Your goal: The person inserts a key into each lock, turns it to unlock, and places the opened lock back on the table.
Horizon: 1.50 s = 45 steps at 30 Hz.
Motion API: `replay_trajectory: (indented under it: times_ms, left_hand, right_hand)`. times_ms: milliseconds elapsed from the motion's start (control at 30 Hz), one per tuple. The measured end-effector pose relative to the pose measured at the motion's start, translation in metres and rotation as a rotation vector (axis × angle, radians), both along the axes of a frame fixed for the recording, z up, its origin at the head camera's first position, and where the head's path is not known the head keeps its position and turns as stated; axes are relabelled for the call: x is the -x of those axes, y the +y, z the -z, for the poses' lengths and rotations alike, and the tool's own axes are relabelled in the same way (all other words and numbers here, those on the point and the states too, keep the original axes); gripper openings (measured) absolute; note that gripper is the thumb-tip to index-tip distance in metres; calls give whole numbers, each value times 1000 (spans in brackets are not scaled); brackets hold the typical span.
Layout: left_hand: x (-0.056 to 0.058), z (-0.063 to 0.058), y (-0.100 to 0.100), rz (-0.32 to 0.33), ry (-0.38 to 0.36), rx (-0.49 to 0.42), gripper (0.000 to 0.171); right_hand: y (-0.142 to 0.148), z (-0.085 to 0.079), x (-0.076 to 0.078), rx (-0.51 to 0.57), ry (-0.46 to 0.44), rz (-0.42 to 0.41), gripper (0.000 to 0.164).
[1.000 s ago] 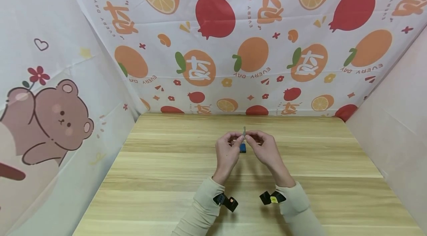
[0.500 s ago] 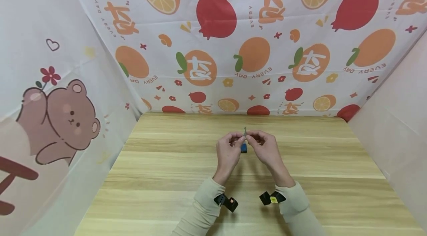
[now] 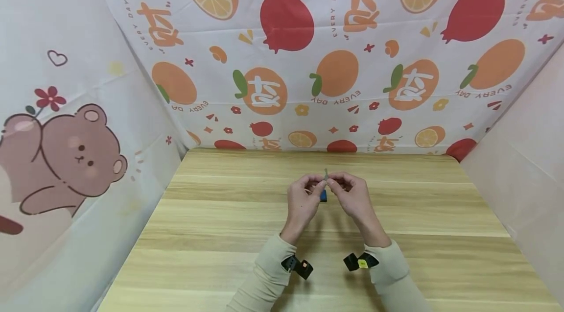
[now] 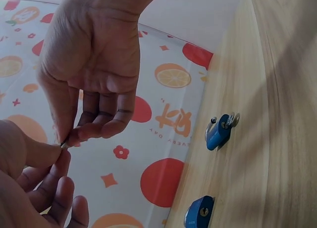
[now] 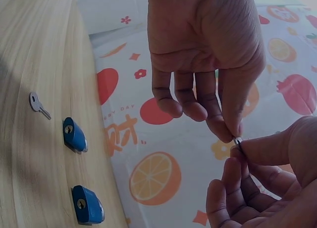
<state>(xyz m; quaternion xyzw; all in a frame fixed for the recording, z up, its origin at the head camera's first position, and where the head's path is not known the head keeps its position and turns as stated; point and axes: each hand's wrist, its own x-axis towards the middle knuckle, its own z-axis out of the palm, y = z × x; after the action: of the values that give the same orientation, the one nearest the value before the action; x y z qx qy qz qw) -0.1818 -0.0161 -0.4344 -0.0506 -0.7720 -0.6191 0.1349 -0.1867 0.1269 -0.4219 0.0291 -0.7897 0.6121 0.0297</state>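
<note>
Both hands meet above the table and pinch one small grey key (image 3: 326, 173) between thumbs and fingertips. Its thin shaft points up in the head view; the rest is mostly hidden by fingers. My left hand (image 3: 302, 199) is on one side, my right hand (image 3: 352, 198) on the other. Below them a blue padlock (image 3: 323, 196) shows partly behind the left thumb. The left wrist view has one padlock (image 4: 219, 133) with a key at its keyhole face, and another padlock (image 4: 199, 212) with a bare keyhole.
In the right wrist view a loose key (image 5: 39, 105) lies on the wooden table (image 3: 211, 233) near a padlock (image 5: 74, 134); a second padlock (image 5: 88, 204) stands beside that one. A fruit-printed cloth (image 3: 202, 121) hangs along the table's back edge, with cloth walls at both sides.
Both hands keep their hold, with only a slight drift to the right in view. The key's visible upper part looks a little narrower and shorter than before.
</note>
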Motion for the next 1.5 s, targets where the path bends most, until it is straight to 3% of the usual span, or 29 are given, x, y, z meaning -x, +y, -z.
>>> replay_trajectory:
  times_ms: [167, 467, 900, 1167, 1500]
  left_hand:
    - [0, 0, 0, 24, 4, 9, 14]
    - [2, 3, 0, -3, -13, 24, 21]
    - [16, 15, -4, -1, 6, 164, 18]
    - [26, 24, -6, 17, -77, 206, 17]
    - [40, 29, -5, 11, -156, 338, 17]
  right_hand:
    - [5, 5, 0, 12, 21, 10, 23]
    - [12, 1, -7, 39, 41, 17, 25]
    - [17, -5, -14, 36, 66, 12, 20]
    - [21, -11, -18, 20, 62, -5, 24]
    - [28, -15, -23, 23, 65, -7, 26]
